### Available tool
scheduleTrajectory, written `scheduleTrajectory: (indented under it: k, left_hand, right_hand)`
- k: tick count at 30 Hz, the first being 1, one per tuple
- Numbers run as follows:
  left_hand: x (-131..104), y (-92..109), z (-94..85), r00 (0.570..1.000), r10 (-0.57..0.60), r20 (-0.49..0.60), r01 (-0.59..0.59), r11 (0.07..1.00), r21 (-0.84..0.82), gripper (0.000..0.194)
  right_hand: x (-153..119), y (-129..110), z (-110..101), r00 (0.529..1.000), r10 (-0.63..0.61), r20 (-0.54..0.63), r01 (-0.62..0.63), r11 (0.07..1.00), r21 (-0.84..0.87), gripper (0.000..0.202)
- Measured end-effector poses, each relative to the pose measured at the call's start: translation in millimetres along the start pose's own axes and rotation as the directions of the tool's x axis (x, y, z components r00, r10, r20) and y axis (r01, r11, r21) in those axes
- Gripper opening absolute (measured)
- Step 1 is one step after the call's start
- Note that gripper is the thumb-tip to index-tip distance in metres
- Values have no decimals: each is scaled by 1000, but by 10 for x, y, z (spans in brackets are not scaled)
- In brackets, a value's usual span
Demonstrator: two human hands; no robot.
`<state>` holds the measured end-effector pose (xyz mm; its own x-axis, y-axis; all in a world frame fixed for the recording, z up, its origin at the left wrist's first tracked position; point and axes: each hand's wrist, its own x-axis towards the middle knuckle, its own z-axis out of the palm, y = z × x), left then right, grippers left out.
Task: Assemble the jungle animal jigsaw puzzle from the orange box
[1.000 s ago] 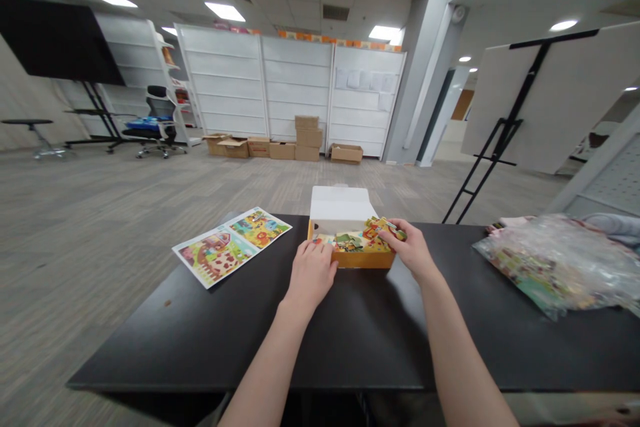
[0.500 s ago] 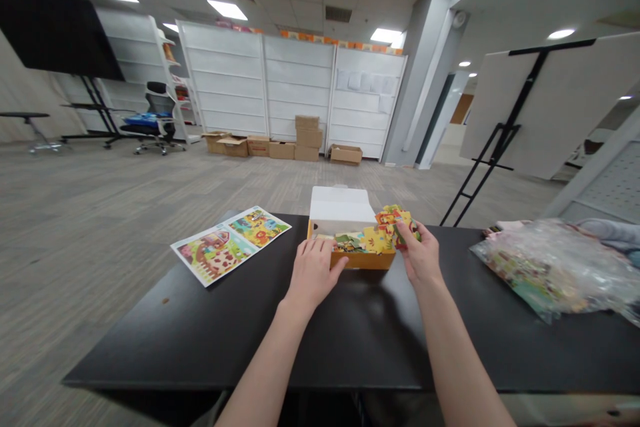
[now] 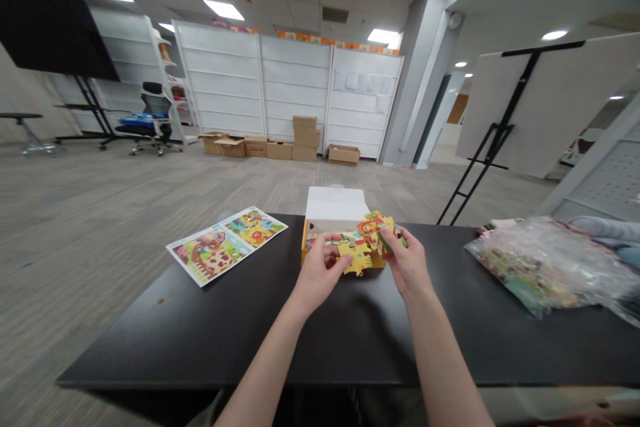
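Observation:
A small box (image 3: pixel 337 203) with its white lid raised stands on the black table, colourful puzzle pieces inside it. My left hand (image 3: pixel 320 271) pinches a yellow puzzle piece (image 3: pixel 356 258) over the box's front edge. Several red, yellow and green puzzle pieces (image 3: pixel 374 229) are gripped in my right hand (image 3: pixel 409 260), over the box's right side. The pieces in my two hands are close together, and whether they touch is unclear. To the left lies a printed picture sheet (image 3: pixel 227 244) with farm and lion scenes.
The black table (image 3: pixel 210 340) bears a clear plastic bag (image 3: pixel 555 267) with printed items at the right, beside folded cloth (image 3: pixel 607 230). Beyond the table are a black easel stand (image 3: pixel 493 140), cardboard boxes (image 3: pixel 305 140) and an office chair (image 3: pixel 154 117).
My left hand has lifted from the box's front edge and now holds a yellow piece. My right hand has moved slightly left with its pieces.

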<state>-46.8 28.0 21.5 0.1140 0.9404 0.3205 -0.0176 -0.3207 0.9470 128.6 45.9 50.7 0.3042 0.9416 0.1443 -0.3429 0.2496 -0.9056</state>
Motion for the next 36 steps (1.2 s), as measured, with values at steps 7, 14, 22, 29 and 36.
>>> scheduleTrajectory:
  k: [7, 14, 22, 29, 36]
  left_hand:
    - [-103, 29, -184, 906, -150, 395, 47, 964, 261, 27]
    - [-181, -102, -181, 880, -204, 429, -45, 863, 503, 27]
    - [-138, -112, -252, 893, -165, 419, -135, 791, 597, 25]
    - [-131, -102, -369, 909, -163, 383, -169, 697, 697, 26]
    - [-132, -99, -399, 919, -154, 363, -167, 680, 714, 24]
  right_hand:
    - [-1, -308, -503, 951, 151, 269, 6, 864, -504, 50]
    - [-50, -170, -610, 811, 398, 429, 165, 548, -820, 38]
    - [81, 15, -650, 768, 431, 473, 264, 460, -848, 36]
    - [90, 31, -625, 774, 473, 421, 296, 319, -900, 38]
    - [97, 32, -678, 815, 397, 422, 265, 394, -880, 36]
